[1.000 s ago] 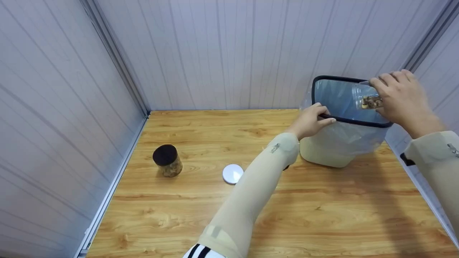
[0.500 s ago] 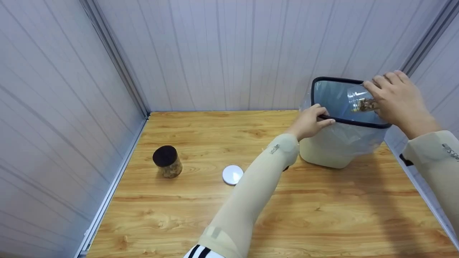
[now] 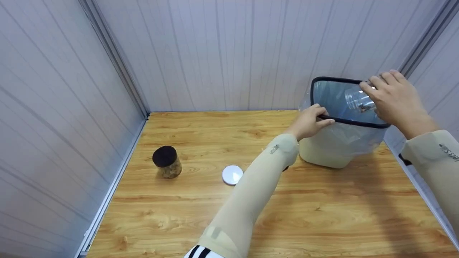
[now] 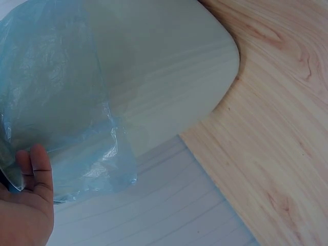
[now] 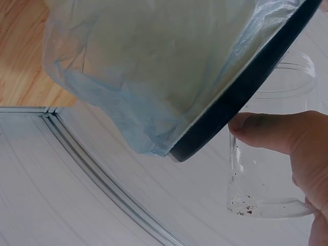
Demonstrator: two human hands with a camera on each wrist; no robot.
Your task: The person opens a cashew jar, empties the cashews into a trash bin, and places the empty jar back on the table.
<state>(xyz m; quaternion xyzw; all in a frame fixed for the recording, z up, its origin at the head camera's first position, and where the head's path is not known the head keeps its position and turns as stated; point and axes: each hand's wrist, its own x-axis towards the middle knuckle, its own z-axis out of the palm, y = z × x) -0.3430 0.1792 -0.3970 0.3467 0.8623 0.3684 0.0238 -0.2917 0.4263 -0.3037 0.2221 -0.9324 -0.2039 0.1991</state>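
At the right of the head view stands a cream trash bin point(image 3: 324, 154), tilted toward me, with a black rim point(image 3: 358, 123) and a thin bluish bag point(image 4: 56, 77) folded over it. My left hand point(image 3: 308, 121) grips the rim at its near left corner, thumb outside. My right hand point(image 3: 398, 102) holds a clear jar point(image 3: 355, 99) sideways, its lidless mouth tipped into the bin's opening. In the right wrist view a few brown crumbs point(image 5: 248, 210) cling near the jar's base, and the thumb lies along its side.
A second jar point(image 3: 170, 169) with a black lid point(image 3: 165, 156) and brownish contents stands on the left of the wooden table point(image 3: 200, 139). A round white lid point(image 3: 232, 175) lies beside my left forearm. Panelled walls point(image 3: 233, 53) enclose the back and sides.
The brown pieces in the clear jar have slid out, leaving only small bits. The right hand has shifted slightly left and tipped the jar further. The left hand stays on the rim.
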